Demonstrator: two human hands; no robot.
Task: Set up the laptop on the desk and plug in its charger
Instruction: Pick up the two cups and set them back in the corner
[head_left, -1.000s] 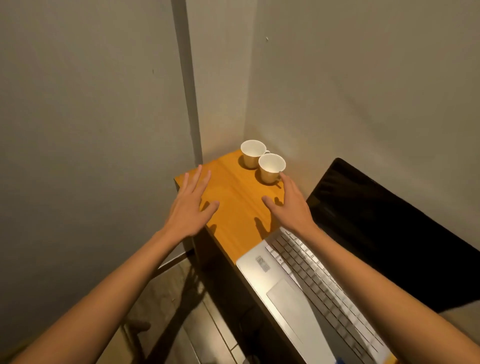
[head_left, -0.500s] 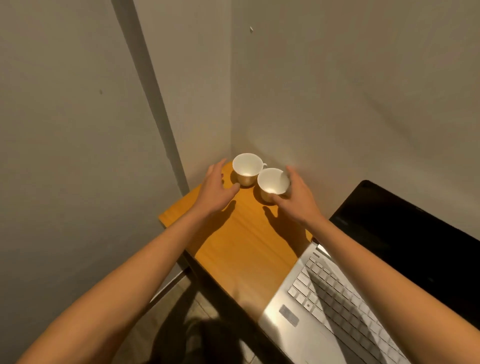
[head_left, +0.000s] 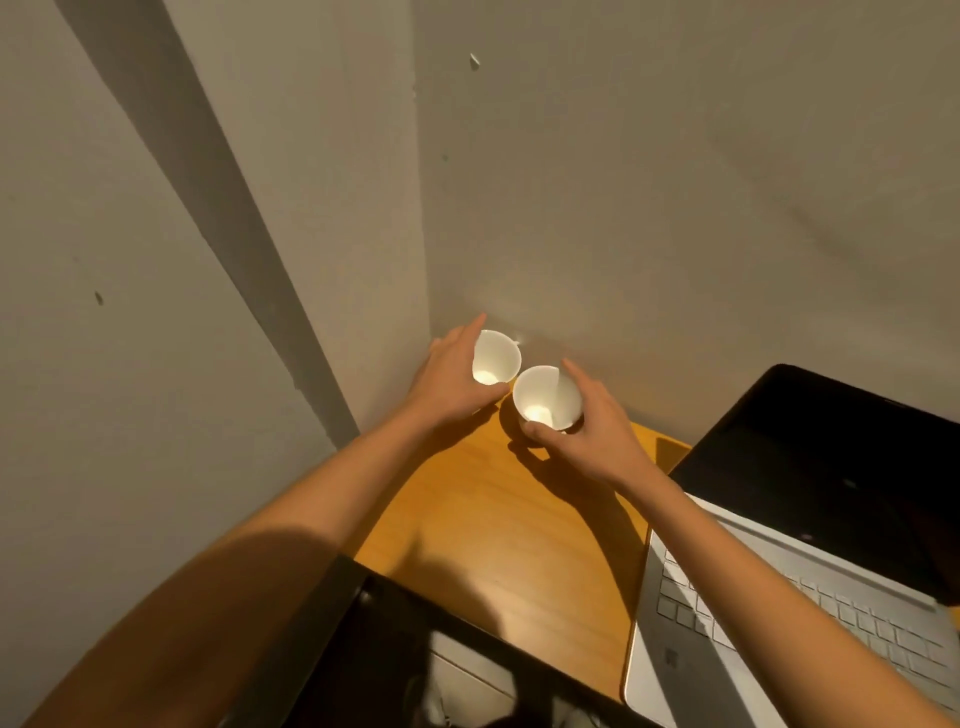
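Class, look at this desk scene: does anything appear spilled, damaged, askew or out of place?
Nothing looks spilled or broken. The two white cups in the wooden desk's corner look empty, one in each hand: left hand, right hand. The open silver laptop lies flat, screen dark; no charger is visible.

Two bare forearms showed, uncovered from the lower edge of the view up to the wrists, with no sleeve or cuff reaching into sight. The left hand (head_left: 451, 384) was bare, with nothing worn on its wrist or on the fingers that could be seen. The right hand (head_left: 592, 434) was likewise bare and gloveless. Both arms were slender and smooth, partly in shadow near the bottom of the view.
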